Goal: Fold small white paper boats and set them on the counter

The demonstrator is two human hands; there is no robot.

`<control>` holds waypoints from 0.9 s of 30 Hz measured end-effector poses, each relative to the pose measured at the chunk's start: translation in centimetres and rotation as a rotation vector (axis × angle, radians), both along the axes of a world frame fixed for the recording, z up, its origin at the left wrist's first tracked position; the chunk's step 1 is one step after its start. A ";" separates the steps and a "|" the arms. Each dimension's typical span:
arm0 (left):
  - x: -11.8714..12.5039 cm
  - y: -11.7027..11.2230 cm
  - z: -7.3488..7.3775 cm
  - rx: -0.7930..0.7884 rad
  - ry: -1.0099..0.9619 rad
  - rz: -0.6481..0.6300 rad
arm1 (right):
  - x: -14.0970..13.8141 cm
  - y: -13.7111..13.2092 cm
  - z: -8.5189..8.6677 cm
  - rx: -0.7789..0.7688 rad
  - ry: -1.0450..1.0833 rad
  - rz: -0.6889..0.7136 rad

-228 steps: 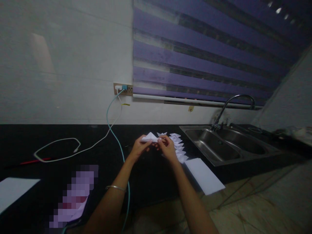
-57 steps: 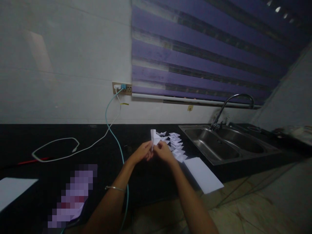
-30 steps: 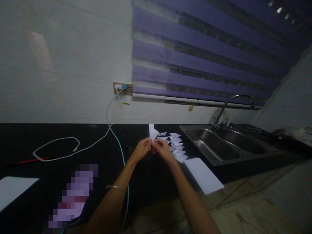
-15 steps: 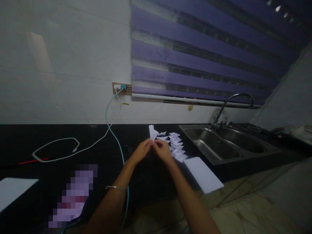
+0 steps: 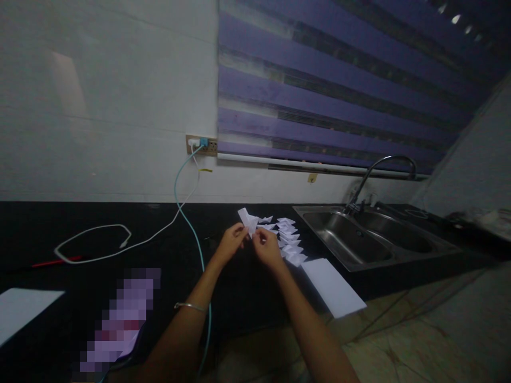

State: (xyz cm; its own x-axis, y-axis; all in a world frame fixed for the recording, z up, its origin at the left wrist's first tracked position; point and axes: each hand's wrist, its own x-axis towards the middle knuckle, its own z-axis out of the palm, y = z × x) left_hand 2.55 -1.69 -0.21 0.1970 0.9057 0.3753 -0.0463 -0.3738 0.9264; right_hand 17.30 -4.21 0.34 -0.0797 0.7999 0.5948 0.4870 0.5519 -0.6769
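Note:
Both hands pinch one small folded white paper piece (image 5: pixel 247 219) above the black countertop (image 5: pixel 91 287). My left hand (image 5: pixel 230 244) grips its lower left side with closed fingers. My right hand (image 5: pixel 265 247) grips it from the right, fingers also closed. The piece sticks up and leans left above the fingertips. Just right of my hands lie several finished folded white paper pieces (image 5: pixel 290 239) in a row on the counter. A flat white sheet (image 5: pixel 333 287) lies at the counter's front edge, partly overhanging.
A steel sink (image 5: pixel 371 239) with a curved tap (image 5: pixel 379 173) lies to the right. White and teal cables (image 5: pixel 187 213) run from a wall socket (image 5: pixel 202 144) across the counter. Another white sheet (image 5: pixel 24 311) and a red pen (image 5: pixel 56 261) lie at left.
The folded piece, first held flat and wide between both hands, was turned upright, and now leans left as my fingers work its lower end. Hands stayed in the same spot.

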 end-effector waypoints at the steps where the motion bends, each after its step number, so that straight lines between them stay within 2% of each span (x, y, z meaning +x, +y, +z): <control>1: 0.0 0.2 0.0 0.005 -0.037 0.014 | -0.1 -0.1 -0.1 0.029 -0.048 -0.047; 3: 0.1 0.5 0.0 -0.009 -0.099 0.029 | -0.3 -0.2 -0.2 0.068 -0.137 -0.102; 5: 0.4 0.7 -0.1 -0.019 -0.119 0.062 | -0.5 -0.2 -0.3 0.079 -0.192 -0.097; 10: 0.7 0.6 -0.4 0.054 -0.047 0.263 | -1.2 -0.7 -0.1 0.044 -0.212 0.124; 13: 0.3 0.7 -0.5 0.052 -0.047 0.280 | -1.3 -0.7 0.0 -0.026 -0.115 0.190; 15: 0.1 0.7 -0.6 0.016 -0.062 0.224 | -0.9 -0.4 0.1 -0.092 0.040 0.148; 18: 0.1 0.7 -0.8 -0.074 -0.123 0.017 | -0.1 0.3 0.4 -0.197 0.346 0.067; 22: 0.6 0.5 -1.2 -0.168 -0.203 -0.289 | 0.7 0.8 0.7 -0.318 0.555 0.171; 24: 0.8 0.4 -1.3 -0.166 -0.193 -0.357 | 0.7 0.8 0.7 -0.347 0.574 0.228; 27: 0.9 0.3 -1.2 -0.152 -0.113 -0.349 | 0.7 0.8 0.4 -0.382 0.596 0.258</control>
